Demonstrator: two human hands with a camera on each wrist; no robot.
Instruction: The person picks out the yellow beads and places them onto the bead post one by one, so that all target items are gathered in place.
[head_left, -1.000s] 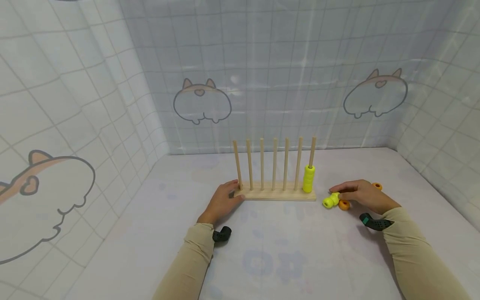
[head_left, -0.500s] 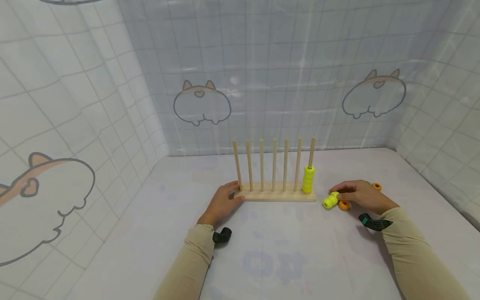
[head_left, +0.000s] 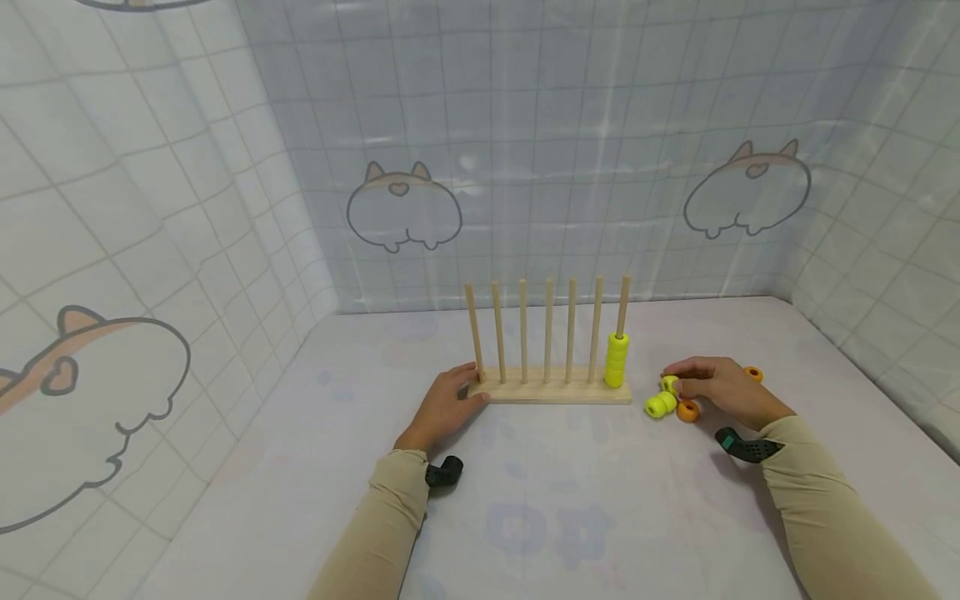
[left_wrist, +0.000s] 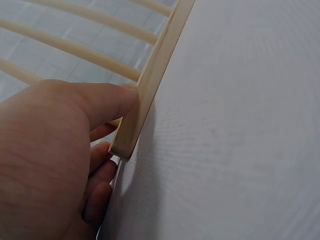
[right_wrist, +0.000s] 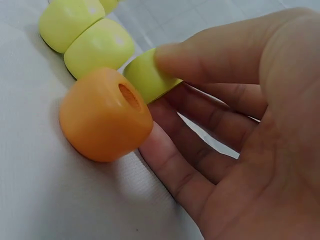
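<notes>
A wooden peg rack (head_left: pixel 555 393) stands on the table, with several yellow beads (head_left: pixel 617 361) stacked on its rightmost peg. My left hand (head_left: pixel 442 412) grips the rack's left end; the left wrist view shows the thumb (left_wrist: pixel 112 102) against the front edge and the other fingers partly hidden behind. To the right of the rack, my right hand (head_left: pixel 731 392) pinches a yellow bead (right_wrist: pixel 147 75) between thumb and fingers. Two more yellow beads (head_left: pixel 660 405) lie just in front of it, touching each other. Close by the fingers sits an orange bead (right_wrist: pixel 102 117).
Another orange bead (head_left: pixel 753 374) lies behind the right hand, partly covered by it. The rack's other pegs (head_left: pixel 523 333) stand bare. Patterned sheeting (head_left: pixel 570 167) rises behind the table and at both sides.
My right hand has drawn one yellow bead slightly up and away from the other yellow beads. A bit of green seen behind that hand is now hidden. The left hand keeps its place.
</notes>
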